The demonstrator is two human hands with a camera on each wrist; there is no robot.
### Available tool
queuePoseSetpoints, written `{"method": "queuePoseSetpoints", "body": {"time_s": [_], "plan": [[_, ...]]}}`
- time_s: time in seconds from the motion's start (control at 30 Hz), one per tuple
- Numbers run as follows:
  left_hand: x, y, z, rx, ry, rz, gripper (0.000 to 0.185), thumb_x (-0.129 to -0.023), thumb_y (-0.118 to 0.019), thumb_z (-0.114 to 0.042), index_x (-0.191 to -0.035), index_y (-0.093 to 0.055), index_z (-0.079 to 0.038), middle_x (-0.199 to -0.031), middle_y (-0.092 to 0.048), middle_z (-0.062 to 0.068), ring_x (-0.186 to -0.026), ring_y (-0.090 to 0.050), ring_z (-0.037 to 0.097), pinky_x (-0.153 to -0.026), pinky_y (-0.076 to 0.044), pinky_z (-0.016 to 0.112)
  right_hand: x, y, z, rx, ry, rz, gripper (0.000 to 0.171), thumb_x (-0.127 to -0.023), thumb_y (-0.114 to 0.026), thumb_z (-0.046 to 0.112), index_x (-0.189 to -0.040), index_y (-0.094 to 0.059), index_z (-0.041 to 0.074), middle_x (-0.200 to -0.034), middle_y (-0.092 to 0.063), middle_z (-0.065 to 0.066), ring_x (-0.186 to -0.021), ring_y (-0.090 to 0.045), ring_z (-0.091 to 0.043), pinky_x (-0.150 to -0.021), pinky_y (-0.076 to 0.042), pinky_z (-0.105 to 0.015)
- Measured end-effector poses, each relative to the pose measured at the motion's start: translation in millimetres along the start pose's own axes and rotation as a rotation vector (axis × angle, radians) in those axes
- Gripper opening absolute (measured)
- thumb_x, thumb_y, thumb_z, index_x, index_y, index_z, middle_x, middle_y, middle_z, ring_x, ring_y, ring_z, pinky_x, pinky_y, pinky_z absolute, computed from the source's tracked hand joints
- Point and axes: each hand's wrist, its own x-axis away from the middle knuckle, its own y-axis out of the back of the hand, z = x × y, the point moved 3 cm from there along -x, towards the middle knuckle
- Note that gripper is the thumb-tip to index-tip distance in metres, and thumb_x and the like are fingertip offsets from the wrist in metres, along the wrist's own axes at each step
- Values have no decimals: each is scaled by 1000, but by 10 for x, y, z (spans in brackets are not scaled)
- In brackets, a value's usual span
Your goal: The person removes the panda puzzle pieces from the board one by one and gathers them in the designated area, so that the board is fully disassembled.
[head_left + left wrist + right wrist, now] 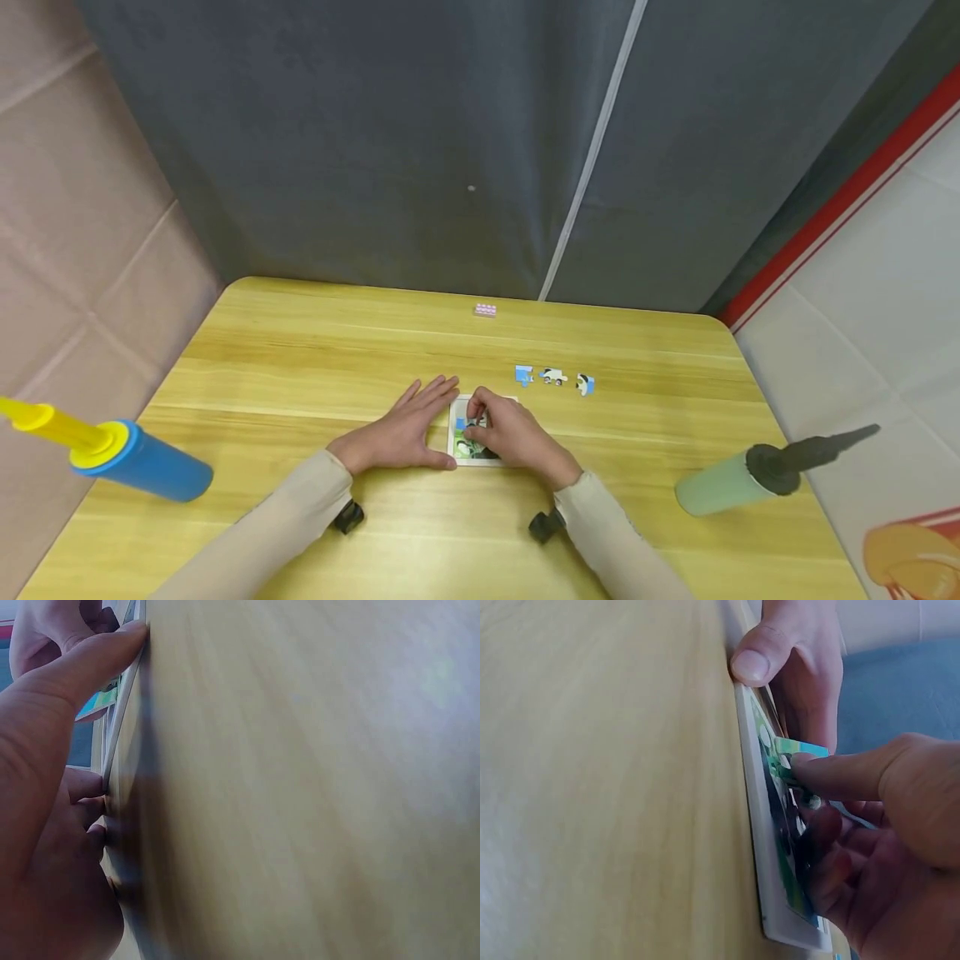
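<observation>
A small jigsaw tray (452, 437) with a white rim lies flat on the table, its picture partly filled in green, black and white. My left hand (405, 429) spreads its straight fingers at the tray's left side, thumb and fingertips right at the rim. Over the tray, my right hand (517, 433) pinches a green and blue puzzle piece (784, 745) between thumb and fingers. The right wrist view shows this piece tilted just above the picture. Fingers of the right hand cover much of the tray's right half.
Beyond the tray lie three loose pieces: a blue one (523, 373), a panda one (553, 377) and another black-white-blue one (586, 384). A pink toy brick (485, 311) sits near the far edge. A blue-and-yellow pump (161, 467) stands left, a green cylinder with dark nozzle (716, 483) right.
</observation>
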Motion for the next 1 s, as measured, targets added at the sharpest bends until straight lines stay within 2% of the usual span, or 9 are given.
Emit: {"method": "queuePoseSetpoints", "body": {"time_s": [0.2,0.53,0.63,0.8,1.0], "plan": [[2,-1,3,-1,4,3,112,-88,-81,-58,-169,-26,-2,-182,-11,8,-171,-5,30,-139,2,58,19,7,-34,-115,9,-29,6,-104,-69,15,-108,-63,14,-72,-53,3,-63,-49,-8,-56,-41,-21],[-4,-2,12,11,11,3,113,-87,-82,-58,-169,-26,-3,-182,-11,7,-171,-5,30,-139,3,57,73,124,-110,-253,-32,-107,8,-106,-67,17,-112,-63,13,-77,-54,2,-64,-47,-9,-54,-40,-21],[-8,-8,18,12,7,2,115,-86,-82,-58,-169,-25,-3,-182,-11,8,-170,-5,31,-139,3,57,109,240,-175,-251,-55,-164,8,-104,-69,14,-110,-63,12,-83,-58,-2,-62,-47,-10,-54,-39,-20],[-5,-18,28,9,-1,1,115,-86,-82,-57,-169,-25,-2,-182,-10,9,-170,-5,31,-138,4,58,182,449,-362,-168,-88,-251,7,-104,-69,11,-109,-63,10,-100,-66,-7,-61,-43,-9,-56,-38,-21],[6,4,33,18,-3,-1,115,-86,-82,-55,-169,-24,-2,-182,-9,9,-170,-4,32,-138,4,59,255,611,-563,-122,-147,-298,8,-103,-68,6,-109,-64,6,-101,-67,-12,-71,-50,-15,-66,-44,-22]]}}
